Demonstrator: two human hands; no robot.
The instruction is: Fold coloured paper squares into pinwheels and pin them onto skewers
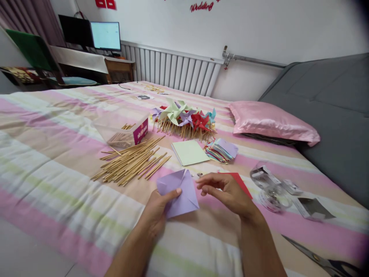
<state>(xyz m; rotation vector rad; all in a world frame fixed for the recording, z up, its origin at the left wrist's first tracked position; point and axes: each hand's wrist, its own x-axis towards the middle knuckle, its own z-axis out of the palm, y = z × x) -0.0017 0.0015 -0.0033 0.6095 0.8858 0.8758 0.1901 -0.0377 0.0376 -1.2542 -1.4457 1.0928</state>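
scissors [323,261] lie at lower right on the bed [63,169]. the left hand [158,209] has its grip pinching purple paper [185,202]; the right hand [230,192], grip loosely spread just beside it, partly covers a red sheet [241,184]. beyond are sticks [129,163], a box [115,139] with a purple label [141,130], its white characters too blurred to read, then pinwheels [184,115]. red letters [201,6] on the wall [167,23] read "wedding".

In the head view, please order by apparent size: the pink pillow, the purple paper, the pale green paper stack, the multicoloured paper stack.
1. Pink pillow
2. Purple paper, nearer the camera
3. Pale green paper stack and multicoloured paper stack: too alike to rank
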